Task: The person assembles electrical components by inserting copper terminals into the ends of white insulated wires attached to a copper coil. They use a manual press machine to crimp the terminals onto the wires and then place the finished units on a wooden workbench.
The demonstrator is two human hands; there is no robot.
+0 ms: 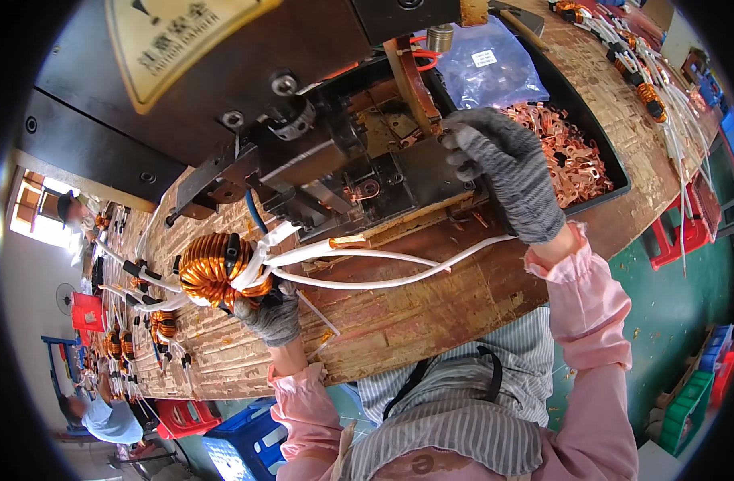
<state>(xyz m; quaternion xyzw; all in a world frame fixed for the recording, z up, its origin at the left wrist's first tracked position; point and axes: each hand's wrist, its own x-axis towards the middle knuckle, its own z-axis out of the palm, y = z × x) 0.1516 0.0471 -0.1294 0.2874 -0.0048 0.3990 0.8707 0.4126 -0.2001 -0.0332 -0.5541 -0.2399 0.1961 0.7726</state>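
My left hand (pixel 272 317), in a grey knit glove, grips a copper-wound ring coil (pixel 216 268) with white sleeved leads (pixel 359 268) that run right across the wooden bench (pixel 431 305). One lead ends in a copper lug near the black press machine (pixel 343 152). My right hand (pixel 507 168), also gloved, rests on the machine's right side, fingers bent near a brown strip (pixel 415 88); whether it grips anything I cannot tell.
A black tray (pixel 604 152) of loose copper lugs (pixel 563 152) and a clear plastic bag (pixel 491 72) sit to the right. Finished coils with white leads lie at the far left (pixel 142 321) and top right (pixel 648 80). Another person (pixel 102 413) works lower left.
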